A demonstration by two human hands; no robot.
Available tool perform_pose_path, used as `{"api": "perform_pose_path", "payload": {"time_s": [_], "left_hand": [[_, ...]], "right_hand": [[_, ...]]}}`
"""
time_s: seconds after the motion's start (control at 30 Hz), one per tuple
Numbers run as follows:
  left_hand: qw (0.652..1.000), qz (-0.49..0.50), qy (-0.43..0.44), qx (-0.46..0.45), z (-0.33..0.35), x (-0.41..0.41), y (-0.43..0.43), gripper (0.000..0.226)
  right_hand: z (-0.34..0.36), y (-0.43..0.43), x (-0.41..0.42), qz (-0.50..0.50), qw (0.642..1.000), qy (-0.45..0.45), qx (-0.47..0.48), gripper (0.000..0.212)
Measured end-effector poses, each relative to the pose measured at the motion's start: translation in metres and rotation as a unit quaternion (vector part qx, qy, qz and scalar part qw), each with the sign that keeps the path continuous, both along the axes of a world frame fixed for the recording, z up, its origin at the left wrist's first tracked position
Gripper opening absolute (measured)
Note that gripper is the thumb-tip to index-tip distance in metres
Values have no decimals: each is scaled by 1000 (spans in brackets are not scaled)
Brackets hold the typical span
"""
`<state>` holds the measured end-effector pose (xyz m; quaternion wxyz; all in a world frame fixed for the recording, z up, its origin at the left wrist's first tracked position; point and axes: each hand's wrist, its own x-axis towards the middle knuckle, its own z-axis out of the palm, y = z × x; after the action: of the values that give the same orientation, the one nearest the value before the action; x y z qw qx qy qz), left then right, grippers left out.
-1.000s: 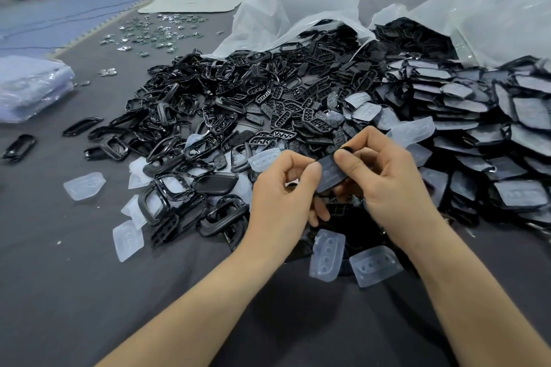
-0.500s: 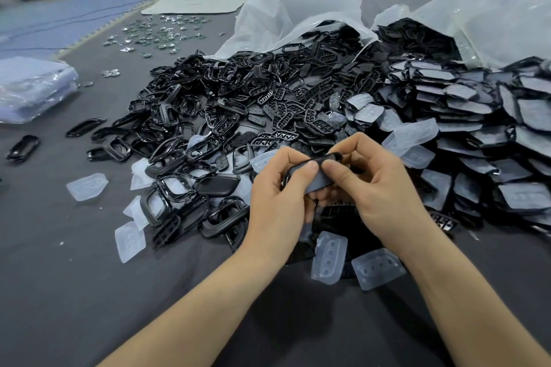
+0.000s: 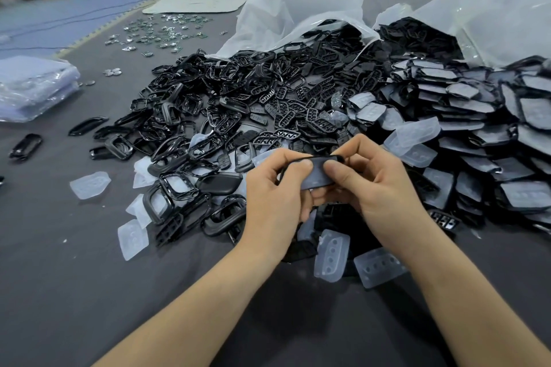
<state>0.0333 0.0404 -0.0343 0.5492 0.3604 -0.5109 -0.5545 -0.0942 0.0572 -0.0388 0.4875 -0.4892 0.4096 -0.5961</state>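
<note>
Nearest to us, just below the hands, we count two translucent silicone button pads: one (image 3: pixel 331 255) under the left wrist and the other (image 3: pixel 380 267) under the right, both lying on the dark grey cloth table (image 3: pixel 74 292).

Above them both hands grip one thing. Our left hand (image 3: pixel 277 197) and right hand (image 3: pixel 384 188) hold a small black plastic key-fob shell (image 3: pixel 317 171) between them, fingers curled behind it and both thumbs pressed on its face. The shell is a flat, rounded oblong lying level. It has a thin black rim along its top edge, and its face looks matt grey, as if a cloudy pad sat in it.

Left of the left hand we count two more translucent pads (image 3: pixel 89 185) (image 3: pixel 132 238) at the edge of a heap of glossy black plastic frames and shells (image 3: pixel 238 116), too many to count. Right of the right hand lies a stacked spread of black pieces with cloudy pads on them (image 3: pixel 477 116).

Beyond the hands two white plastic bags (image 3: pixel 298 15) (image 3: pixel 492 9) spill onto these heaps. Far to the left sit a clear-wrapped bundle (image 3: pixel 32 86) and a scatter of small silver metal pieces (image 3: pixel 161 33).

A second ago the shell stood tilted, with the thumbs on its two ends. Now it lies level with both thumbs on its face. The two near pads have not moved.
</note>
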Motion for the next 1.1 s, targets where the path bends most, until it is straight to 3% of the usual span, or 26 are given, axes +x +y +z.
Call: {"api": "perform_pose_path", "payload": {"time_s": [0.17, 0.3, 0.63, 1.1], "left_hand": [[1000, -6, -3, -2, -5, 3, -4, 31], [1000, -13, -5, 0, -6, 3, -6, 18], [997, -78, 19, 23, -4, 5, -9, 25], [999, -41, 7, 4, -6, 4, -7, 33]], "right_hand": [[0, -1, -2, 9, 999, -41, 20, 18], [-2, -2, -1, 14, 999, -37, 21, 22], [-5, -3, 0, 22, 1000, -15, 8, 18], [-4, -2, -1, 13, 999, -26, 15, 18]]}}
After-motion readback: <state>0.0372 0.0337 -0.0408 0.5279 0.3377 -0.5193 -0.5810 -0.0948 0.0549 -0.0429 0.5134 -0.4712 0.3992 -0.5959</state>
